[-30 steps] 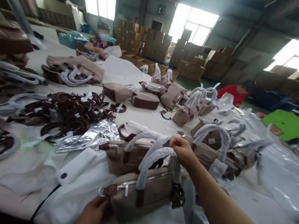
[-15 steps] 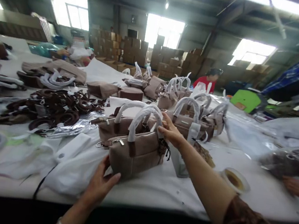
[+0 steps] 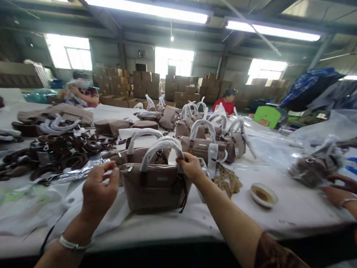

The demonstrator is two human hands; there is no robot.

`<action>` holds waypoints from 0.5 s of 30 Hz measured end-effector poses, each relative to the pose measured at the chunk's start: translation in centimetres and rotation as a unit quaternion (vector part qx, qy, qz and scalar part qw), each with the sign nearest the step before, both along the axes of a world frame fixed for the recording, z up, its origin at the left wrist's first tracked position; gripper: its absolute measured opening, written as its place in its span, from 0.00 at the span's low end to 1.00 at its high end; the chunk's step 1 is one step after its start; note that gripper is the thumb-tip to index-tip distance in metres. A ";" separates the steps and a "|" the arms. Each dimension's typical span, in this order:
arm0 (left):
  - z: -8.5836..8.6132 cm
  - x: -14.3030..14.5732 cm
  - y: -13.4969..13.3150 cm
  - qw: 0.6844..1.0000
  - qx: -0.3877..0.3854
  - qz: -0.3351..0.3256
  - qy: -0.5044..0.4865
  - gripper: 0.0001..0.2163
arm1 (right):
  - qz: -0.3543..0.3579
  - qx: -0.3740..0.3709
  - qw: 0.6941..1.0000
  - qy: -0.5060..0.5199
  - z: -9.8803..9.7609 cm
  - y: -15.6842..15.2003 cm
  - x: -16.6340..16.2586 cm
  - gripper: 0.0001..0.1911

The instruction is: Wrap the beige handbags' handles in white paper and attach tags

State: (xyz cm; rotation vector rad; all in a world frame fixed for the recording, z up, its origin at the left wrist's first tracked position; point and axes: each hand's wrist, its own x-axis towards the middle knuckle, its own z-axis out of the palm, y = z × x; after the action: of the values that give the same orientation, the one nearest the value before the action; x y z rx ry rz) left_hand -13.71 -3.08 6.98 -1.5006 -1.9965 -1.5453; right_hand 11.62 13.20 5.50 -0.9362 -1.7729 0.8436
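Observation:
A taupe handbag [image 3: 153, 187] stands upright near the front edge of the white table [image 3: 288, 208], its handles wrapped in white paper. My right hand [image 3: 190, 166] is closed round the base of the right handle. My left hand [image 3: 99, 191] is raised just left of the bag, fingers curled and apart, holding nothing and not touching the bag. A second taupe bag [image 3: 135, 152] stands directly behind the first one.
A pile of brown straps [image 3: 61, 154] lies at the left on silver foil. More wrapped bags [image 3: 205, 135] stand mid-table. A small dish [image 3: 264, 194] sits to the right. A co-worker's hands [image 3: 341, 189] hold a plastic-bagged item at the right. Two people work at the far side.
My left hand has let go of the bag's left end and lifted clear. The bag now stands upright, and the view has tilted upward. My right hand stays on the handle.

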 end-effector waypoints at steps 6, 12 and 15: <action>6.2 3.9 6.6 0.955 -0.028 -0.213 0.206 0.28 | 0.019 0.016 1.000 -0.014 0.5 -0.8 -0.8 0.12; 6.8 4.4 11.0 0.911 -0.107 -0.345 0.200 0.12 | -0.109 0.190 0.975 -0.034 1.0 -4.0 -0.1 0.16; 7.3 4.0 12.2 0.909 -0.130 -0.334 0.215 0.09 | -0.043 0.288 0.957 -0.013 0.3 -8.2 -1.6 0.18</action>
State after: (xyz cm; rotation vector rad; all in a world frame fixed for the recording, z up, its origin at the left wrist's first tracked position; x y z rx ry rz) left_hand -9.74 9.15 14.28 -2.5583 -1.5438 -0.9835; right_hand 10.05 4.95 5.83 -0.6277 -1.8362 0.2252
